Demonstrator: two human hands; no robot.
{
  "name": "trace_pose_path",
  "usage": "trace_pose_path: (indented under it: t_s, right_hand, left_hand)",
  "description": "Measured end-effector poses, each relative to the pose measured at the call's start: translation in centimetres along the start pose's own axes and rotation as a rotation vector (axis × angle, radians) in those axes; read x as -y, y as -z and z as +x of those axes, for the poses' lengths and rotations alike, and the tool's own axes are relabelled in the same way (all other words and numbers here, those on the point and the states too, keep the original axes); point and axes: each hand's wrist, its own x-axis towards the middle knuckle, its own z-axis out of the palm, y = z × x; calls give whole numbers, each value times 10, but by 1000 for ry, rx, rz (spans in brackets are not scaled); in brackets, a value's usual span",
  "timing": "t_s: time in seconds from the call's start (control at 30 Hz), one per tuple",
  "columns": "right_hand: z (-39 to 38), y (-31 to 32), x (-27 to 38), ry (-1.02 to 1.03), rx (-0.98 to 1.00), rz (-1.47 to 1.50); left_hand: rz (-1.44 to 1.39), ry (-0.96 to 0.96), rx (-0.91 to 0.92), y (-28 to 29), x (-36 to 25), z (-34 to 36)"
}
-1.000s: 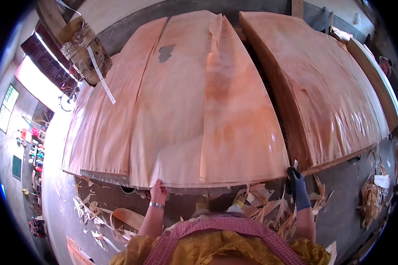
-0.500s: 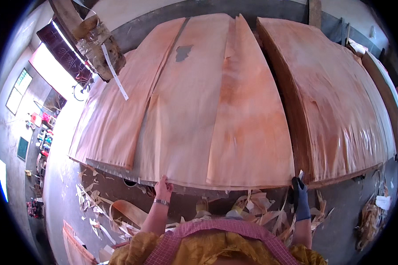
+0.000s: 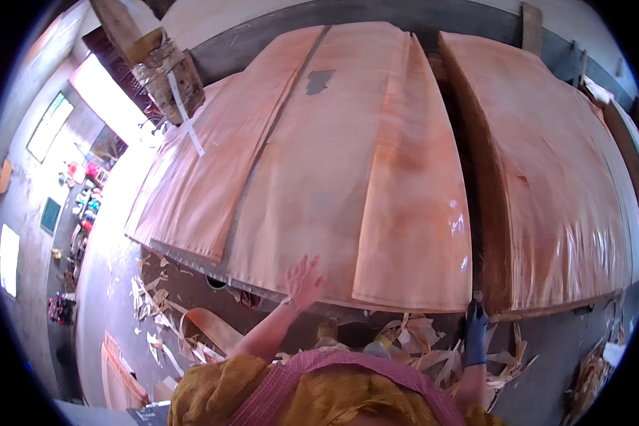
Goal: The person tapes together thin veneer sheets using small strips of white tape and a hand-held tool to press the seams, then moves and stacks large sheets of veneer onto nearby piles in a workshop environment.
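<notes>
My bare left hand (image 3: 304,284), a metal band on its wrist, is spread open over the near part of a pale peach veneer sheet (image 3: 305,192) atop a wide stack. My gloved right hand (image 3: 477,312) is closed at the near right corner, by the gap between stacks; what it grips is too small and dark to make out. An orange-tinted veneer strip (image 3: 412,199) lies along the right side of this stack. A narrow dark seam runs down the left part, and a jagged grey patch (image 3: 318,81) shows near the far end.
A second veneer stack (image 3: 554,177) stands to the right. A rough wooden post (image 3: 170,89) with a white strap rises at the back left. Veneer scraps (image 3: 206,330) litter the floor below. A bright doorway (image 3: 110,89) and cluttered items line the left wall.
My left hand has left the front edge, moved forward onto the veneer and opened out. My right hand stays at the corner, slightly lower in view. The view has shifted, moving the stacks rightward.
</notes>
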Motion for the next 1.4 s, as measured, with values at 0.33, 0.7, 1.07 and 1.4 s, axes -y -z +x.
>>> trace_pose_path:
  t_s: [0.33, 0.7, 1.07, 1.4]
  right_hand:
    - [-66, -63, -215, -211, 30, -113]
    - [-124, -95, -245, -187, 65, -58]
    - [-156, -41, -243, -99, 134, -282]
    - [-30, -154, -56, 185, 140, -149]
  left_hand:
    - [-10, 87, 491, -20, 4, 16]
    - [44, 29, 593, -23, 3, 32]
    - [22, 31, 581, -26, 6, 29]
    - [283, -101, 309, -53, 19, 10]
